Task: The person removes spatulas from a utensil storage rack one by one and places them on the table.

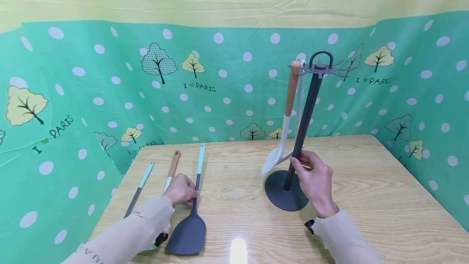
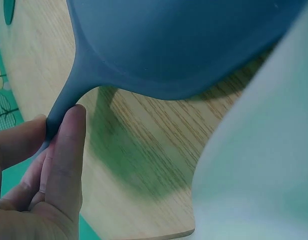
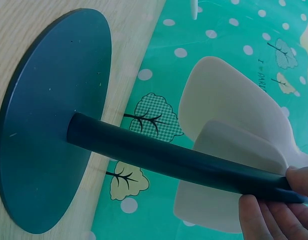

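5 utensils [image 1: 292,89] total: 1 spatula [image 1: 187,234] in left fingers [image 2: 69,150], 2 left of those, 2 hung up-left of right fingers [image 3: 255,220]. 1 stand [image 1: 307,117], in right fingers. 1 surface [image 1: 238,174], below all fingers. 2 hands [image 1: 180,190], 2 sleeves [image 1: 122,227].

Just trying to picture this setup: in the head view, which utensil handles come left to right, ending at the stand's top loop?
Leftmost mint handle, lying brown handle, dark spatula's mint handle, hanging brown handle, hanging pale handle, stand's top loop.
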A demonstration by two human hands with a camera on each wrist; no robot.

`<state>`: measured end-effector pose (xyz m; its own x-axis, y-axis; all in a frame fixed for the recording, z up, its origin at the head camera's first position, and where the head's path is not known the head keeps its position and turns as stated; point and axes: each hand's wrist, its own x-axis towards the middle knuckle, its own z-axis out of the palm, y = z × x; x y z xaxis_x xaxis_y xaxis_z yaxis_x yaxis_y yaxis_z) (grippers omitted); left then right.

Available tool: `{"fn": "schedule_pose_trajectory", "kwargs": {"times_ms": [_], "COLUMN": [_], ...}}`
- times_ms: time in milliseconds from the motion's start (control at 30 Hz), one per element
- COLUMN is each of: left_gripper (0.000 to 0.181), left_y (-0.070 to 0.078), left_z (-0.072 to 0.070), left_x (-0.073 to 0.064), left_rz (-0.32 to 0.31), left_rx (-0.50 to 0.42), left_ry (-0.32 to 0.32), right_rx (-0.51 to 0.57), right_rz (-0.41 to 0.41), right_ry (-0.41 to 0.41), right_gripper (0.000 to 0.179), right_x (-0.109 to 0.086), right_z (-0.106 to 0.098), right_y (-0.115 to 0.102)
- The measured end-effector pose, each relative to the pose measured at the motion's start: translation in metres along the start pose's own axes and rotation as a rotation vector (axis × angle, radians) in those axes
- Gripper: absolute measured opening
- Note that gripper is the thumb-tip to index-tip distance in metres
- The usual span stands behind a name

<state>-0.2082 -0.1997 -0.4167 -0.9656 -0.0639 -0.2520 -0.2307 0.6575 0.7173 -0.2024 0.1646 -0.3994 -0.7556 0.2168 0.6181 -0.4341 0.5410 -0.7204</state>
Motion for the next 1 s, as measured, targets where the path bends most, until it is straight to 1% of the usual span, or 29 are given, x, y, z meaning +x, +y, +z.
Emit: {"fn": "schedule_pose_trajectory", "kwargs": {"times_ms": [233, 433, 667, 867, 1000], "left_gripper": [0.018, 0.021, 0.018, 0.015, 0.015], "left_y": [0.0008, 0.0002, -0.0006, -0.0006, 0.0001], "left_z": [0.0013, 0.0028, 0.0033, 0.0044, 0.0035], "left_x": [0.0017, 0.0042, 0.0067, 0.0094, 0.0089], "left_rz": [0.001, -0.001, -0.004, -0.018, -0.014], "left_rx": [0.031, 0.082, 0.133, 0.185, 0.213], "left_ry": [-0.003, 0.004, 0.006, -0.010, -0.019], "right_rx": [0.005, 0.004, 0.005, 0.016, 0.013], "right_rz": [0.003, -0.004, -0.008, -0.016, -0.015], "right_ry": [-0.007, -0.006, -0.006, -0.006, -0.006], "right_gripper": [0.021, 0.021, 0.021, 0.021, 0.021], "right_x": [-0.0001, -0.0003, 0.0000, 0.0000, -0.0001], "right_z": [-0.0003, -0.0004, -0.0004, -0.0003, 0.0000], "right_y": [0.0002, 0.0008, 0.0005, 0.0011, 0.0009]}}
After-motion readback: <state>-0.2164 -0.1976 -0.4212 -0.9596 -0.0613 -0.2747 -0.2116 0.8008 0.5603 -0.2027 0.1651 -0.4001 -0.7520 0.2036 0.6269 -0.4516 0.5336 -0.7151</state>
